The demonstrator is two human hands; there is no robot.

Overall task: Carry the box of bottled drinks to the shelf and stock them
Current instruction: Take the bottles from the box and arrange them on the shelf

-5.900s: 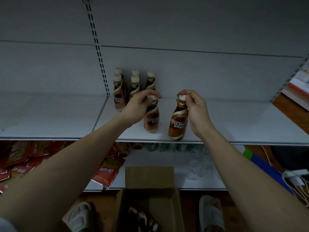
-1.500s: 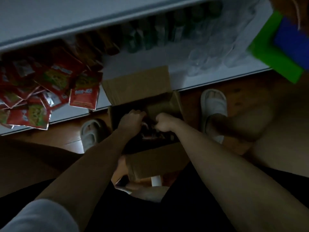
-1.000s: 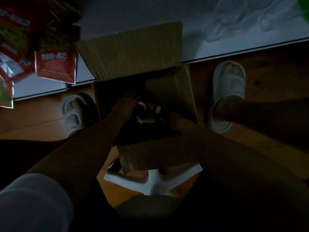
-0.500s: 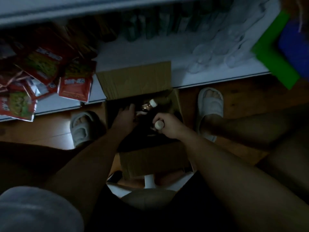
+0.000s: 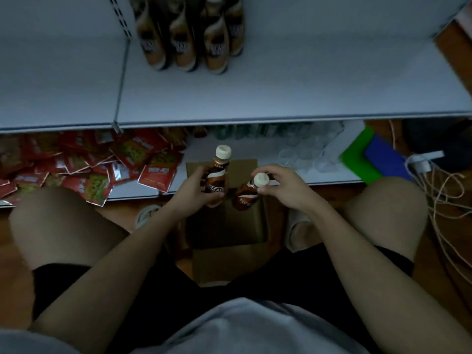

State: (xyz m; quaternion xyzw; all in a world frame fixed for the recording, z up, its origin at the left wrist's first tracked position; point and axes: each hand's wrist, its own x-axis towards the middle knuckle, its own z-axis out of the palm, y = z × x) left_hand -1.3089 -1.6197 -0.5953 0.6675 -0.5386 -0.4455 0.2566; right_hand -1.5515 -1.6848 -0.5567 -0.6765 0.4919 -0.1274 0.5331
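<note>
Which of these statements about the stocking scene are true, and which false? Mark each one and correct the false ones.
1. Each hand holds a bottle. True: left hand grips the left bottle, right hand the right bottle.
2. The box sits on the shelf. False: it is on the floor, between the knees.
3. Bottles already stand on the shelf. True: shelf bottles.
4. The left bottle has no cap. False: a pale cap is on.

The bottles on the shelf [image 5: 184, 34] are blurred and cut off by the top edge; the cardboard box [image 5: 227, 226] interior is too dark to read.
</note>
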